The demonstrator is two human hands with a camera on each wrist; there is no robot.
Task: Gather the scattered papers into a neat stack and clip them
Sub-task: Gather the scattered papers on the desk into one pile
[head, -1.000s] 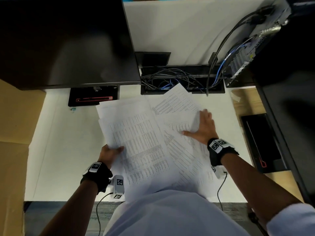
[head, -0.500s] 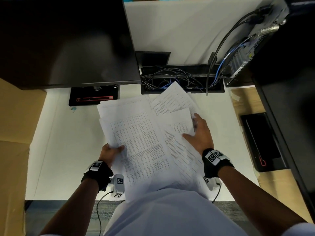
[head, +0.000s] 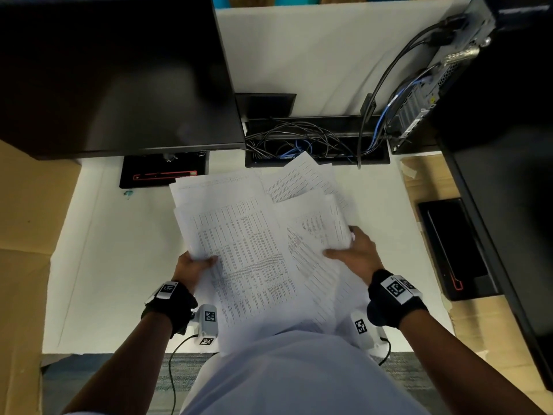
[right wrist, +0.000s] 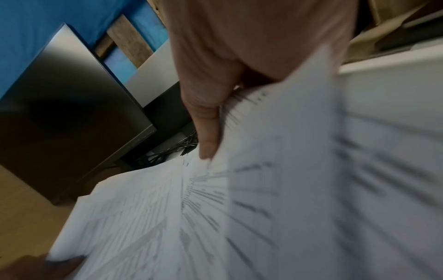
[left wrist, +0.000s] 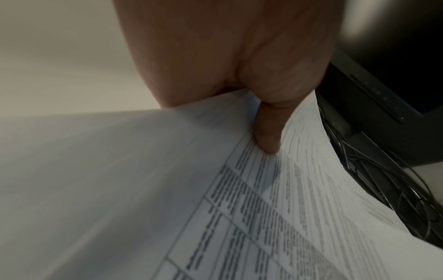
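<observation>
Several printed white papers (head: 248,250) lie fanned and overlapping in front of me, partly lifted off the white desk (head: 113,265). My left hand (head: 194,263) pinches their left edge, with the thumb on top of the papers (left wrist: 275,199) in the left wrist view. My right hand (head: 354,250) grips the right side of the sheets, thumb on top and fingers underneath; the papers (right wrist: 239,199) are blurred in the right wrist view. One sheet (head: 299,178) sticks out toward the cable tray. No clip is in view.
A dark monitor (head: 113,73) stands at the back left on a black base (head: 164,175). A cable tray (head: 317,142) full of wires runs along the back. A computer tower (head: 434,79) is at the back right, with a second monitor base (head: 452,247) on cardboard.
My right hand went from lying flat on the right sheets to gripping them, and pulled them in toward me and the left pile. The left hand kept its hold.
</observation>
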